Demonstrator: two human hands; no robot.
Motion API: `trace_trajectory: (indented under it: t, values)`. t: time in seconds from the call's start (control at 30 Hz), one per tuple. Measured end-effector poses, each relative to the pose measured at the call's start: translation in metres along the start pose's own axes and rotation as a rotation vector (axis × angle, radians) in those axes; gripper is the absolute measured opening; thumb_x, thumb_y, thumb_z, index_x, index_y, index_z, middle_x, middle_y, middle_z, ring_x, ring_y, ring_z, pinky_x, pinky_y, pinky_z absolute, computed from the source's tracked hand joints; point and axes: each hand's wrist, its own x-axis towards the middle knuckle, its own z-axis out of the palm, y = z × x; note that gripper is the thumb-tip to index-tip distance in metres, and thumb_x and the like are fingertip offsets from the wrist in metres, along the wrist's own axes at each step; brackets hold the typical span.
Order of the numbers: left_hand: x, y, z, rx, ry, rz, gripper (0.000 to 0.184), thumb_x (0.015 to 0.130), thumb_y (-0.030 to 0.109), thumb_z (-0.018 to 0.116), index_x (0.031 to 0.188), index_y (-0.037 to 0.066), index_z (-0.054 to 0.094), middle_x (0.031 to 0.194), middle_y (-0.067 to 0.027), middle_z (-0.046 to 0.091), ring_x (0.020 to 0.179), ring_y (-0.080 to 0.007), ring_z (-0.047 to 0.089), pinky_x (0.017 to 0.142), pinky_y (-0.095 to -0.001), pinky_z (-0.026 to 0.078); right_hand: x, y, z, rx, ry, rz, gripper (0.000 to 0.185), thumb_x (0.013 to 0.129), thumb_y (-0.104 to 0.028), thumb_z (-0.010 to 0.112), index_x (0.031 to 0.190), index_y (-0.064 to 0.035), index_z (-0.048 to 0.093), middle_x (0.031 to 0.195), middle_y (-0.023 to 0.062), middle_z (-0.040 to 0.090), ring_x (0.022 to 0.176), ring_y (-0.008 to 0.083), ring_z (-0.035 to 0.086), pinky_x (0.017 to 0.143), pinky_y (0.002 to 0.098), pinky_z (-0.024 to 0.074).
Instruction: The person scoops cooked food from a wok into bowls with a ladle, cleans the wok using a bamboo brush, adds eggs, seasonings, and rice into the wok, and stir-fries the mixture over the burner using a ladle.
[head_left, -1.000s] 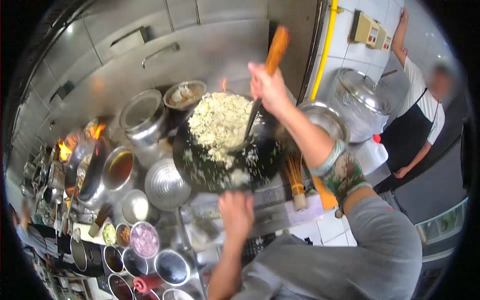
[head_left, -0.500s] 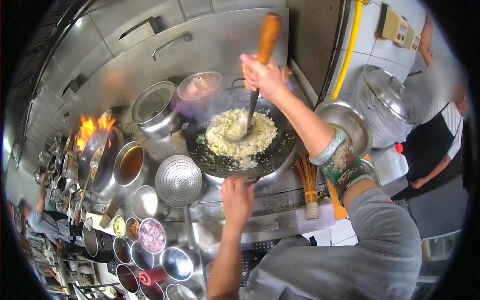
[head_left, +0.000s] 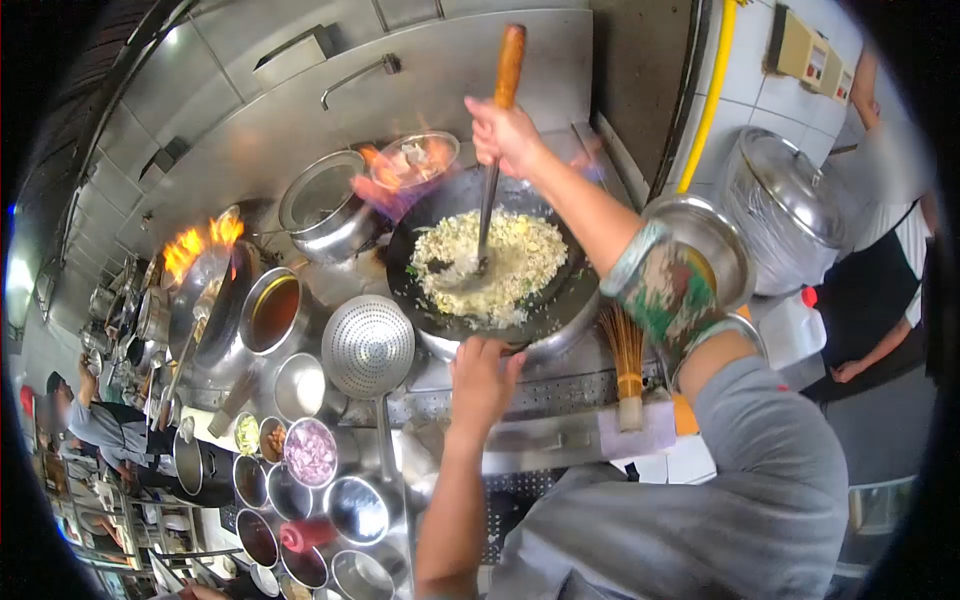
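My right hand [head_left: 508,135] is closed around a long ladle [head_left: 488,205] with a wooden grip, held steeply upright. Its metal bowl rests in the fried rice [head_left: 520,255], pale grains mixed with green bits. The rice lies in a dark wok [head_left: 562,308] over the stove. My left hand [head_left: 484,380] grips the wok at its near edge; the fingertips are partly hidden there. Just left of the wok lies a perforated strainer [head_left: 368,345], its handle toward me. A bamboo brush [head_left: 624,365] stands to the right of the wok.
Flames [head_left: 200,245] rise by another wok at the left. A lidded pot [head_left: 330,220] and a red-brown liquid pot [head_left: 272,312] stand nearby. Several ingredient bowls, one with chopped purple onion [head_left: 310,452], fill the lower left. A steel basin [head_left: 715,245] and a co-worker [head_left: 870,280] are at right.
The ladle's bowl has moved left and slightly down through the rice, which now lies more spread out. Flames or a reddish glow show behind the wok. My left hand stays at the near edge.
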Motion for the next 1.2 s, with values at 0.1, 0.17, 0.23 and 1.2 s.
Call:
trace_trajectory:
  t: [0.1,0.17,0.23,1.2]
  values:
    - [-0.019,0.016,-0.008,-0.07,0.039,0.024,0.018,0.08,0.016,0.07,0.088,0.004,0.06,0.091,-0.0154,0.053,0.089,-0.0354,0.049,0.077,-0.0437,0.039,-0.014,-0.04,0.002,-0.029,-0.002,0.087,0.039,0.092,-0.029,0.059,0.065,-0.0159,0.034,0.049,-0.0057,0.029,0.038,0.0084,0.027,0.037,0.0267,0.023]
    - [-0.017,0.04,-0.024,-0.097,0.042,0.029,0.016,0.08,0.013,0.069,0.088,0.004,0.059,0.089,-0.0152,0.052,0.087,-0.0361,0.049,0.075,-0.0432,0.039,-0.039,-0.067,0.014,-0.064,0.083,0.147,0.039,0.091,-0.027,0.059,0.063,-0.0166,0.033,0.05,-0.0057,0.029,0.038,0.0079,0.026,0.037,0.0265,0.0234]
    - [-0.012,0.056,-0.025,-0.06,0.174,0.093,0.016,0.086,0.015,0.065,0.09,0.001,0.057,0.085,-0.0166,0.05,0.08,-0.0357,0.046,0.071,-0.043,0.038,-0.063,-0.054,0.022,-0.171,0.144,0.144,0.038,0.091,-0.027,0.059,0.062,-0.0152,0.037,0.051,-0.0049,0.033,0.038,0.008,0.028,0.036,0.0272,0.0259]
    - [-0.001,-0.005,0.036,0.068,0.127,0.001,0.017,0.082,0.017,0.066,0.09,0.005,0.059,0.094,-0.0135,0.054,0.092,-0.0343,0.05,0.078,-0.0461,0.04,-0.085,-0.069,-0.011,-0.205,0.122,-0.384,0.039,0.09,-0.028,0.062,0.063,-0.0131,0.038,0.047,-0.0036,0.033,0.036,0.0094,0.032,0.036,0.0274,0.0273]
